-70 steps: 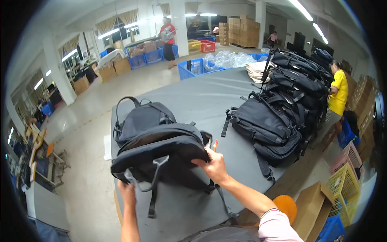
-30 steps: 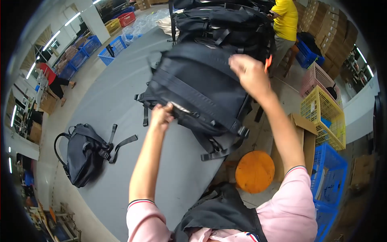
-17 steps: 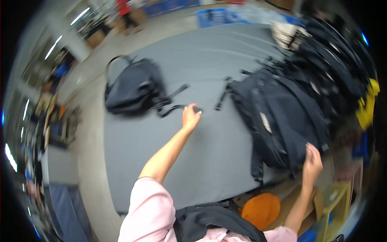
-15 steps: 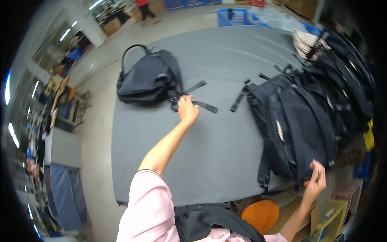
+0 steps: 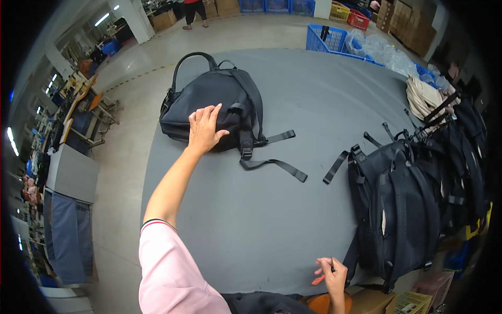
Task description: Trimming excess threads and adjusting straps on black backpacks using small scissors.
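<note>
A black backpack (image 5: pixel 204 104) lies on the grey-covered table (image 5: pixel 251 220), its carry loop pointing to the far side. My left hand (image 5: pixel 204 128) rests on its near face with the fingers stretched out and the thumb apart, gripping nothing. From its near right corner, black webbing straps (image 5: pixel 280 166) with a buckle (image 5: pixel 246 152) trail over the cloth. Close to the table's front edge, my right hand (image 5: pixel 334 275) is closed around a small tool with an orange-red part (image 5: pixel 318 280) and a dark tip; its exact kind is hard to make out.
More black backpacks (image 5: pixel 402 209) are piled along the right edge, with beige fabric (image 5: pixel 424 99) behind them. A blue crate (image 5: pixel 327 39) with clear plastic bags (image 5: pixel 384 52) stands beyond the far edge. Another person (image 5: pixel 195 11) stands in the far background.
My left hand has gone from the strap buckle onto the backpack's body and opened flat. My right hand has moved left, away from the piled backpacks, to the table's front edge.
</note>
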`<state>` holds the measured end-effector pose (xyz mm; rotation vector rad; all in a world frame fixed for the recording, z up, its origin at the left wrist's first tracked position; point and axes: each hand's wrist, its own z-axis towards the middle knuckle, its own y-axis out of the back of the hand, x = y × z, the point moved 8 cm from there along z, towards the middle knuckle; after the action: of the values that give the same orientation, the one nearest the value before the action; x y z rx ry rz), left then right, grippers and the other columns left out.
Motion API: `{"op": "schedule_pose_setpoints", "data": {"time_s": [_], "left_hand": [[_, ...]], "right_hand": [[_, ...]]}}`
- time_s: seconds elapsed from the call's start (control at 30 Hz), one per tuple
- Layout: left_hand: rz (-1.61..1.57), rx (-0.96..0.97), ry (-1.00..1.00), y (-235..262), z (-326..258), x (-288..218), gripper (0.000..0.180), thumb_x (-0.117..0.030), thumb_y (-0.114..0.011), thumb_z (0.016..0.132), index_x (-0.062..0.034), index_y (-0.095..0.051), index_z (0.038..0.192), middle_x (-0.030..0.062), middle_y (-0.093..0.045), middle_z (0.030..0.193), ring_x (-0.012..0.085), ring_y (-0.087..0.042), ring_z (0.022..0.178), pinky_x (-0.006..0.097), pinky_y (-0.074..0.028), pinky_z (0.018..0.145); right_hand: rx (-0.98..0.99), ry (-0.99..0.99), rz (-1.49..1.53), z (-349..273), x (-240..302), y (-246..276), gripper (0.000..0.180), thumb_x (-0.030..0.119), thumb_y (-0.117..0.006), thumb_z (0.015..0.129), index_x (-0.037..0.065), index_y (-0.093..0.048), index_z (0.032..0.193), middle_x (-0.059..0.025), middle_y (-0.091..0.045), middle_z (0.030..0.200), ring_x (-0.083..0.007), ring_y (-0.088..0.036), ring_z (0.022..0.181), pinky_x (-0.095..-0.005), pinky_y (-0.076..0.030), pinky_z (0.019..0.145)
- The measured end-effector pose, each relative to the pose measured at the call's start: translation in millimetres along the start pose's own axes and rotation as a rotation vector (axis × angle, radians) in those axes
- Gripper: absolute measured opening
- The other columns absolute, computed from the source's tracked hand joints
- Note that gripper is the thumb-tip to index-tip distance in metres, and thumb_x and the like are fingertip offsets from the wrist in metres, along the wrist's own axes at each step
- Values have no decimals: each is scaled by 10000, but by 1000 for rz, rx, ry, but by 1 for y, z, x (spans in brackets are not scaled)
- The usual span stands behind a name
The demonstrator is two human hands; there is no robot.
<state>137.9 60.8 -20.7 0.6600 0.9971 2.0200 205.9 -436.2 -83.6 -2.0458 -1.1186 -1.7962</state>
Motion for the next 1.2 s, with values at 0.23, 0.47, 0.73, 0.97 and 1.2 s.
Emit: {"op": "schedule_pose_setpoints", "data": {"time_s": [0.23,0.47,0.73,0.97,1.2], "left_hand": [[31,188,-101,-31,4,38,71,-58,-535,743,-18,-567,792,123,-656,835,278,-644,812,385,-526,650],[-254,595,-526,152,-120,-127,337,-213,-672,636,-7,-551,874,110,-581,752,281,-600,700,382,-503,564],[-701,820,-398,142,-326,-261,952,-550,-690,674,12,-337,1357,154,-425,1213,263,-485,927,330,-540,690],[-1071,1201,-509,165,-355,-247,470,-372,-590,834,-79,-561,1200,104,-598,1048,291,-601,980,397,-480,847],[-814,548,-178,90,-161,-116,352,-81,-620,796,-74,-567,1144,120,-603,1046,256,-598,952,360,-477,815]], "right_hand": [[123,-6,-68,-11,6,-45,167,74,-551,890,-69,-635,882,-127,-671,808,-139,-631,562,-226,-477,558],[-222,69,208,-28,56,21,230,161,-526,927,-42,-610,856,-93,-616,730,-118,-561,493,-228,-428,452],[39,510,-167,49,160,-50,178,135,-554,900,-13,-653,916,-58,-620,770,-93,-527,496,-221,-420,488],[74,-102,-359,112,21,-135,257,219,-619,852,47,-657,1039,-112,-650,887,-173,-640,627,-312,-518,609],[-60,-158,-98,68,-31,-146,266,72,-693,756,17,-646,1012,-82,-675,896,-173,-627,827,-309,-486,751]]}}
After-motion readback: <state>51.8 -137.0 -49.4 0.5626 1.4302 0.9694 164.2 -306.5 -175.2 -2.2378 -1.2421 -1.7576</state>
